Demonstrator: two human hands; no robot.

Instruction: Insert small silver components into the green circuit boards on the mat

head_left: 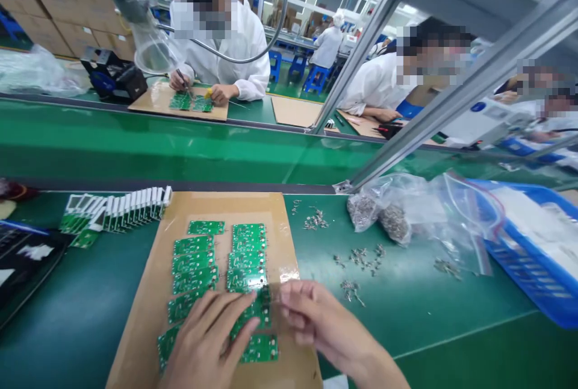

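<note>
Lying in two columns on a cardboard sheet (pixel 139 317), green circuit boards (pixel 247 261) are covering its middle. The left hand (pixel 205 335) is resting over them, fingers spread; the right hand (pixel 316 317) is curling at one board's right edge, its pinch too blurred to tell.

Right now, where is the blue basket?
In the head view, the basket is on the table at far right, just right of the clear bags.

Bare left hand (pixel 203 335), bare right hand (pixel 323 317)
</note>
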